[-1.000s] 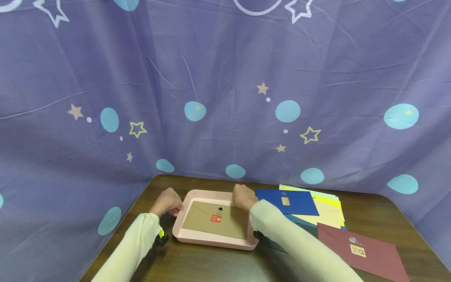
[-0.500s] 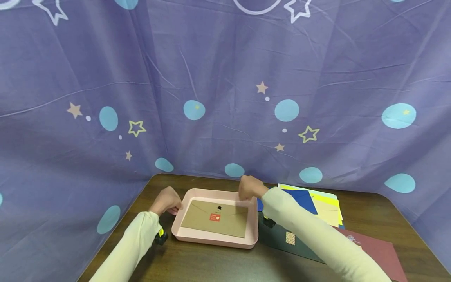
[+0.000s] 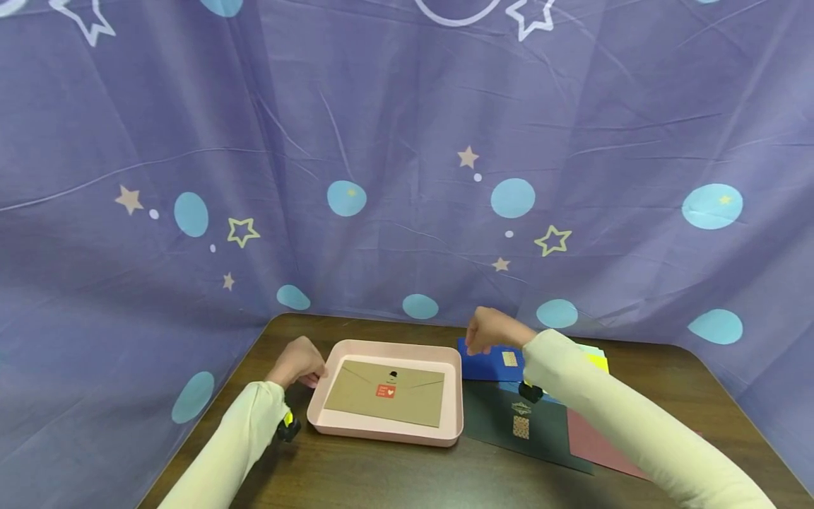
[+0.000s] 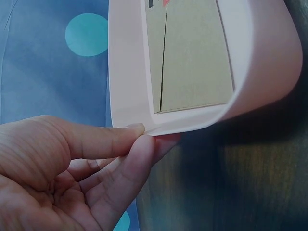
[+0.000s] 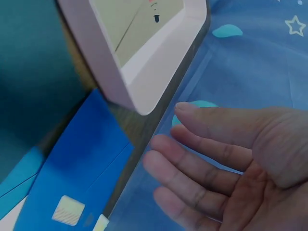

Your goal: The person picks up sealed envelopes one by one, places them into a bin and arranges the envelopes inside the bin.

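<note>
Since the earlier frame the right hand (image 3: 497, 329) has been taken off the far right part of the tray (image 3: 386, 432) and is now held beyond that end, near the blue envelope (image 3: 488, 367). The tray is placed between the hands, its long axis set left to right; its left rim is pinched between the left hand's (image 3: 299, 362) thumb and fingers. Inside, a tan envelope (image 3: 407, 401) is laid flat, lengthwise with the tray. The blue envelope, nearer the right hand, is seen below its fingertips, and no contact is shown. The right fingers are loosely bent, parted from the thumb, with nothing held; in the head view they are pointed downward, the forearm angled in from the right.
</note>
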A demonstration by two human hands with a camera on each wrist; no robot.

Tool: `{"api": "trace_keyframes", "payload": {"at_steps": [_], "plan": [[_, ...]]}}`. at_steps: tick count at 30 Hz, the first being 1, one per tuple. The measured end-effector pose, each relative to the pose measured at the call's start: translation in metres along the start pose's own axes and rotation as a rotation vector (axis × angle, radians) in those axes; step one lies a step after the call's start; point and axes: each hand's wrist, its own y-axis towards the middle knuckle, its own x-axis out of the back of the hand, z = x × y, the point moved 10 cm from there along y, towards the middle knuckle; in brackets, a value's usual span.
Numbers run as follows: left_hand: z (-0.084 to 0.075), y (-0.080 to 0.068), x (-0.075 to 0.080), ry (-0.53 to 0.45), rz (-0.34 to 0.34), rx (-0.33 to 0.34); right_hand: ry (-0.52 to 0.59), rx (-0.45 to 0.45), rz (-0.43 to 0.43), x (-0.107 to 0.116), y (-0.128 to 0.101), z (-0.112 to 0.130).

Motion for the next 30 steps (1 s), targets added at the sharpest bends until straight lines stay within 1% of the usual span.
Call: {"api": "trace_keyframes", "payload": {"at_steps": [4, 10, 17, 21, 26, 30], "plan": [[0.0, 0.0, 0.0, 0.007, 0.004, 0.0, 0.02, 0.043, -0.009, 0.002, -0.014, -0.01], [0.001, 0.004, 0.0, 0.003, 0.006, 0.0, 0.056, 0.06, -0.021, -0.003, -0.036, -0.028], [0.001, 0.004, -0.001, -0.004, 0.003, -0.002, 0.071, 0.083, -0.021, -0.02, -0.057, -0.059], [0.002, 0.005, -0.001, -0.001, 0.006, -0.002, 0.061, 0.102, -0.03, -0.027, -0.07, -0.072], [0.002, 0.005, -0.001, 0.006, 0.011, -0.003, 0.083, 0.084, -0.024, -0.038, -0.079, -0.085], [0.002, 0.005, -0.001, 0.007, 0.009, -0.004, 0.028, 0.05, -0.022, -0.046, -0.081, -0.094]]}}
